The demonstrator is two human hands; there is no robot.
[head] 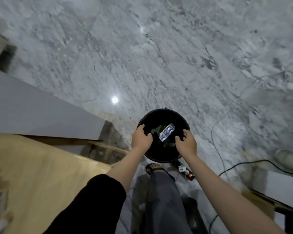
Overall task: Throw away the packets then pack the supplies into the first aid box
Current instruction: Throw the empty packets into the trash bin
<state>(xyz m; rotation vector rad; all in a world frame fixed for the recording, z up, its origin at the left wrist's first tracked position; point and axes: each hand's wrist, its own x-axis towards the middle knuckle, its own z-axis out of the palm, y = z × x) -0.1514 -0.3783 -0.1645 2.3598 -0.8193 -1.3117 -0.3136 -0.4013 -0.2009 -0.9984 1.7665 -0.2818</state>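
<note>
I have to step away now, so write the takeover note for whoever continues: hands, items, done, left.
Left hand: open, empty, over the near-left rim of the black bin.
Right hand: open, empty, over the near-right rim.
A silver blister packet is inside the bin, over some dark and green waste.
Done: at least this packet is binned.
Left: the wooden table at left holds blurred items; I cannot tell if more packets remain. The first aid box is not in view; packing is still to do.
</note>
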